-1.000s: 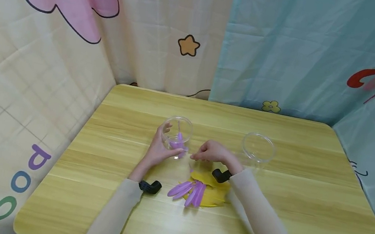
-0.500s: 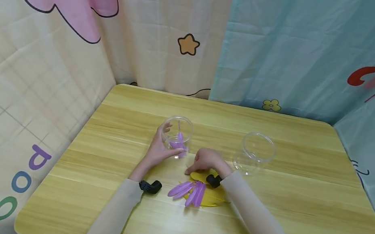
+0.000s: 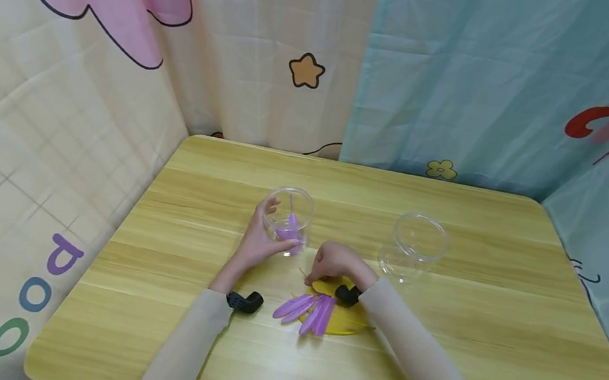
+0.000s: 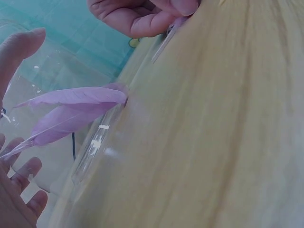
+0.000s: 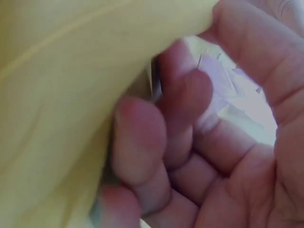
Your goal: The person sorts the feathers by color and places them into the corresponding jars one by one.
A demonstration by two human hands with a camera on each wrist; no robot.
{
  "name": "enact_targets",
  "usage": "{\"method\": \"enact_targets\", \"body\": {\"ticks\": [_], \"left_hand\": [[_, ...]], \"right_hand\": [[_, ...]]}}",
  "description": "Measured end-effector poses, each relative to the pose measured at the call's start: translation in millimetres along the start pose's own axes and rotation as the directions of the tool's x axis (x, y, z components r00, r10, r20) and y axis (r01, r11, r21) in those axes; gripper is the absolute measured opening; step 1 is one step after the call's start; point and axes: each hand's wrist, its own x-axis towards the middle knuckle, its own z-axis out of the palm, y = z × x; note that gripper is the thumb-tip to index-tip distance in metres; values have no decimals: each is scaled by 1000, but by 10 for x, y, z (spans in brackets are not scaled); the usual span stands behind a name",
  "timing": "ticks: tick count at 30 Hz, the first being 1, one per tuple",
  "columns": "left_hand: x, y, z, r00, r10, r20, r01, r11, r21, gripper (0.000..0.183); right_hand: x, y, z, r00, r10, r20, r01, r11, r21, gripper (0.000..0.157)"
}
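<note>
My left hand (image 3: 258, 240) curls round a clear plastic cup (image 3: 311, 210) left of the table's middle, thumb in front and fingers behind. Purple feathers (image 4: 71, 116) stand inside that cup, their vanes low and thin shafts pointing up. To its right, my right hand (image 3: 336, 260) bends down at a pile of feathers, fingertips pinching one; its pale quill (image 4: 163, 47) and a bit of purple show in the left wrist view. Loose purple feathers (image 3: 323, 316) fan out over yellow feathers (image 3: 346, 323). In the right wrist view a large yellow feather (image 5: 61, 80) covers part of the fingers.
A second clear cup (image 3: 444, 247) stands right of the right hand, on the wooden table (image 3: 500, 354). Patterned curtains (image 3: 241, 60) enclose the table at the back and both sides. Black wrist devices (image 3: 243, 302) sit on both wrists.
My right hand has moved down and toward me from beside the cup to the feather pile, and a quill now sticks out from its fingertips. My left hand and cup have stayed put.
</note>
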Motion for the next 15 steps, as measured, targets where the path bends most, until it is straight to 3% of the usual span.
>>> {"method": "enact_targets", "body": {"ticks": [5, 15], "left_hand": [[-46, 302, -45, 1000, -13, 23, 14, 1000, -14, 101], [-45, 312, -54, 1000, -2, 24, 3, 1000, -8, 100]], "right_hand": [[-18, -60, 12, 999, 16, -52, -18, 999, -49, 41], [39, -76, 46, 999, -1, -39, 0, 1000, -22, 31]]}}
